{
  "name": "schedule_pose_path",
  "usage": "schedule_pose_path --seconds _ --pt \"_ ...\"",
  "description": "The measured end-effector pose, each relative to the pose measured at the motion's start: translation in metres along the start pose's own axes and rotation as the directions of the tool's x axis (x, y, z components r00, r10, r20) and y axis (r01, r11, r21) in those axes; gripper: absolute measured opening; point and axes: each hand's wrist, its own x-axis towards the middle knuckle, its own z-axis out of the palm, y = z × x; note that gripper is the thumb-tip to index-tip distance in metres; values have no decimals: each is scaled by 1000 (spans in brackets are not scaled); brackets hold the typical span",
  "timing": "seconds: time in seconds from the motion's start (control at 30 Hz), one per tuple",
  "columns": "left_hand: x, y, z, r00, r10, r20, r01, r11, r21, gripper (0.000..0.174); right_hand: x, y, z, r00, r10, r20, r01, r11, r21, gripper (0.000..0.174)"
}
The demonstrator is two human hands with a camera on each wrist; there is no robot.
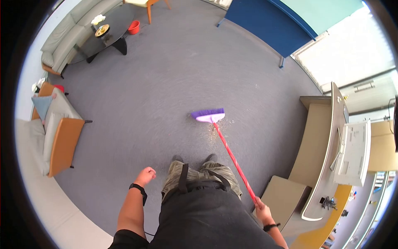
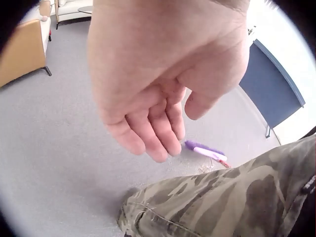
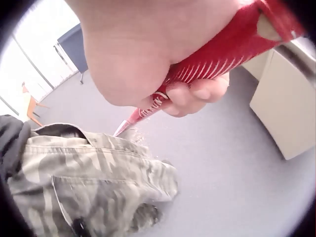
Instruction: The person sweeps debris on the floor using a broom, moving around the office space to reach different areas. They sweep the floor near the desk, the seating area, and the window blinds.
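My right hand [image 1: 264,211] grips the upper end of a broom's red handle [image 1: 234,159], its fingers wrapped round it in the right wrist view. The broom head [image 1: 210,116], purple bristles on a pale pink base, lies on the grey floor ahead of my feet, bristles pointing away from me. Scattered light-brown debris [image 1: 213,135] lies on the floor beside and behind the head, on the near side. My left hand [image 2: 153,94] hangs at my left side, fingers loosely curled and holding nothing.
A curved desk [image 1: 317,145] and a beige cabinet [image 1: 284,199] stand close on my right. An armchair [image 1: 66,141] is at the left; a dark oval table [image 1: 120,27] and a red bucket [image 1: 134,27] stand farther off. A blue board [image 1: 265,25] stands at the back right.
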Motion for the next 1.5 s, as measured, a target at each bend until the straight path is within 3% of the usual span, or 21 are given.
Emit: schedule_pose_path --seconds 0.03,0.17,0.27,0.47,0.63,0.7,0.8,0.9,0.93,0.97,1.0,1.03,1.07,1.1,1.13,1.2,1.3,1.4,1.43,1.47,1.5 --pt "1 2 -6 1000 -28 10 27 999 16 18 16 -16 5 999 35 8 -35 999 24 34" --pt "-4 16 -26 999 -41 7 41 999 -23 17 110 -36 29 980 -154 -123 161 986 48 41" --pt "-15 42 -38 1000 9 8 -10 999 33 17 133 -60 31 998 -10 -70 7 999 -46 43" --pt "-21 40 -51 1000 1 -31 -2 1000 -6 17 49 -9 74 992 109 70 -104 992 -77 46" --pt "-2 -31 -43 997 -63 44 63 998 -3 16 -68 19 85 983 162 82 -172 977 123 44" --pt "0 -44 -36 996 -55 71 54 998 12 16 -89 31 85 994 113 2 -110 967 229 44" --pt "1 -36 -28 987 -132 90 127 990 65 16 -75 41 89 978 206 13 -196 910 366 43" --pt "1 -14 -27 993 -50 104 49 999 15 16 -18 26 76 990 58 -131 -5 930 366 39" --pt "-2 -4 -28 994 -50 97 49 999 17 16 5 16 69 986 129 -110 -82 931 356 39" --pt "-10 15 -32 998 -17 68 17 1000 2 16 31 10 65 986 100 -135 -28 890 456 39" --pt "-17 29 -36 999 15 39 -15 1000 -11 16 57 3 56 983 49 -176 26 916 400 40" --pt "-21 36 -41 999 16 31 -16 1000 -4 16 81 -12 45 983 155 -103 -92 884 458 41" --pt "-25 40 -48 999 41 9 -41 999 -18 16 110 -7 46 977 31 -210 43 940 339 42" --pt "-29 41 -54 998 65 -12 -65 997 -29 16 120 -33 28 983 80 -164 -28 955 295 43" --pt "-34 39 -61 998 60 -17 -60 998 -21 16 142 -30 32 975 12 -220 27 984 177 44" --pt "-44 28 -74 996 50 -71 -52 998 -34 16 137 -80 7 961 277 22 -273 929 251 44" --pt "-58 0 -88 996 -24 -84 24 1000 1 17 132 -57 43 979 200 40 -202 922 330 42" --pt "-55 -52 -86 990 -124 -68 123 992 -25 15 85 -16 92 973 215 86 -226 961 161 45" --pt "-54 -64 -80 986 -157 -50 154 986 -63 14 59 -5 102 997 71 0 -70 994 89 47" --pt "-48 -77 -72 987 -155 -46 152 986 -67 14 32 -9 99 973 196 125 -210 971 117 49" --pt "-41 -90 -63 982 -191 8 191 981 -13 14 8 -16 91 970 191 153 -211 969 129 49"
